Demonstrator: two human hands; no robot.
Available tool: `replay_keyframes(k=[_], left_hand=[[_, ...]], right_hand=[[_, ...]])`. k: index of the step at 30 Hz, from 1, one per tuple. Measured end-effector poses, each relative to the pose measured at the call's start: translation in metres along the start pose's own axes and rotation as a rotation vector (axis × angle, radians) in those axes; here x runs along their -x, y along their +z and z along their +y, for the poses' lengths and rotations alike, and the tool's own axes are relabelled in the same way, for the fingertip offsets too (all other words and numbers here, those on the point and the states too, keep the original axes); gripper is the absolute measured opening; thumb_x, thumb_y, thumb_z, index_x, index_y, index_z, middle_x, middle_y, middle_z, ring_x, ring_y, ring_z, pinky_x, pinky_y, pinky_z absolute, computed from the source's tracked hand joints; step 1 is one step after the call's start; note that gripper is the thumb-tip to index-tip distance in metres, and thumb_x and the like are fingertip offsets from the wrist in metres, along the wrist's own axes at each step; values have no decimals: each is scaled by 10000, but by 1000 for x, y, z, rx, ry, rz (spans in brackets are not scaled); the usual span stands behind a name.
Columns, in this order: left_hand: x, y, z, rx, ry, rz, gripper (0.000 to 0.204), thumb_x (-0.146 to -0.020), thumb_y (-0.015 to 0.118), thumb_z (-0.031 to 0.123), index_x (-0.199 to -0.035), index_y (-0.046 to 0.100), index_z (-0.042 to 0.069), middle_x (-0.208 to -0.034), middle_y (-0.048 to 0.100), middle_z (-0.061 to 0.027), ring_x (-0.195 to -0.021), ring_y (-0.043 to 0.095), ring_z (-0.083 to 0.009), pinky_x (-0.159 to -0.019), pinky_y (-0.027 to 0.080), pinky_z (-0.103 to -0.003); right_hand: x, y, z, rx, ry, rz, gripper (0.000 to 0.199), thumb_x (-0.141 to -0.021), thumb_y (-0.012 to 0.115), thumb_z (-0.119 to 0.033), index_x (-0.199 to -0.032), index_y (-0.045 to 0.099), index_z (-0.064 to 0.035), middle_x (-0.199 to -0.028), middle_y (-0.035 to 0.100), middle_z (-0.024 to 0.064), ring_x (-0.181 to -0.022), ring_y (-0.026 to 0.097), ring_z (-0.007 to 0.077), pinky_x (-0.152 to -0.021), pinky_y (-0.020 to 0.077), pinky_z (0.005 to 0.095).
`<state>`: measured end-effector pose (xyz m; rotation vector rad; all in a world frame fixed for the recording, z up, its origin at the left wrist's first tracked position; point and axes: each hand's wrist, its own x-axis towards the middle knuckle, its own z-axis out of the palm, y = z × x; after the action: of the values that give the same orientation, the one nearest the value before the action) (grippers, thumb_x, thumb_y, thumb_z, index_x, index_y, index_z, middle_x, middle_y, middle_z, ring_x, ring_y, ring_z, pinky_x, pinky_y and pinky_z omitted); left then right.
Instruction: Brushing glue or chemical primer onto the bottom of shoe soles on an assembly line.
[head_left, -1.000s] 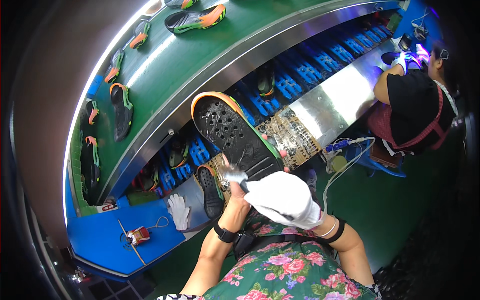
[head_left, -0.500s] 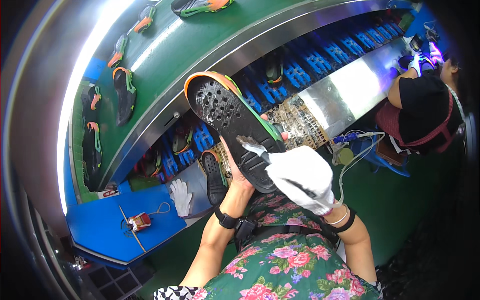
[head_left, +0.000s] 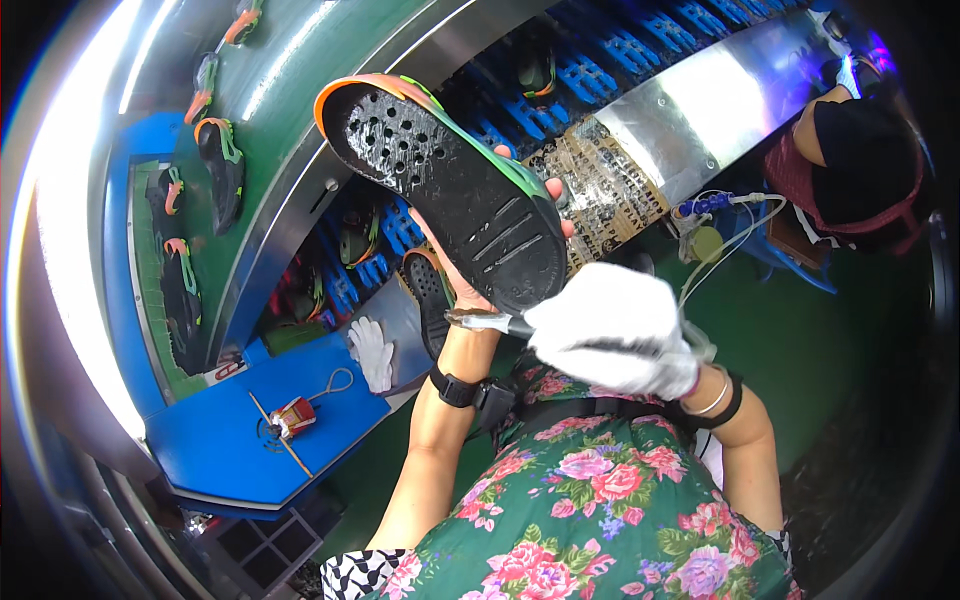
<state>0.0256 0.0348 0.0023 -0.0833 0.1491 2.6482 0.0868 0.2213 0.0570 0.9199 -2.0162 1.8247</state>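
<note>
Sole [head_left: 450, 195] between left thumb [head_left: 449, 270] and wrapped fingers [head_left: 555, 188], brush [head_left: 483, 320] beside its heel [head_left: 525, 280] in clenched right fingers [head_left: 568, 318].

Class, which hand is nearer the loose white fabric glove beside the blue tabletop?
Left. The bare left hand is right of the loose glove; the white-gloved right hand is farther right.

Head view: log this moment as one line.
left hand: holds shoe sole; right hand: white-gloved, grips brush; brush: in front of left wrist; sole: glossy at perforated end
</note>
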Motion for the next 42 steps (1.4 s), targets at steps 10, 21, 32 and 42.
replay_keyframes(k=[10, 21, 32, 42], left_hand=[[0, 4, 2, 12, -87, -135, 1135, -821, 550, 866, -1582, 306, 60, -1445, 520, -239, -1250, 564, -513, -891, 594, -623], [1, -6, 16, -181, -172, -166, 1154, -817, 639, 789, -1636, 225, 90, -1617, 332, -235, -1307, 515, -548, -1001, 562, -593], [4, -6, 24, -241, -330, -22, 1150, -789, 722, 707, -1606, 269, 35, -1569, 356, -270, -1182, 594, -507, -996, 568, -559], [8, -13, 44, -252, -332, 195, 548, -926, 654, 317, -1343, 624, -38, -1292, 685, -239, -1107, 715, -354, -1019, 564, -477]], right_hand=[[6, 1, -4, -73, 176, 4, 197, -790, 846, -73, -976, 781, -73, -933, 767, 81, -826, 723, 240, -741, 572, 343], [11, 0, -5, -103, 244, 13, 125, -765, 848, -55, -873, 786, -49, -880, 776, 105, -807, 734, 254, -722, 576, 355], [17, -2, -11, 51, 16, -186, 271, -809, 806, -79, -1079, 778, -78, -1081, 766, 95, -882, 724, 251, -722, 572, 364], [32, 1, -10, 232, -42, -280, 308, -838, 791, -100, -1144, 754, -95, -1079, 757, 98, -863, 716, 272, -749, 580, 391]])
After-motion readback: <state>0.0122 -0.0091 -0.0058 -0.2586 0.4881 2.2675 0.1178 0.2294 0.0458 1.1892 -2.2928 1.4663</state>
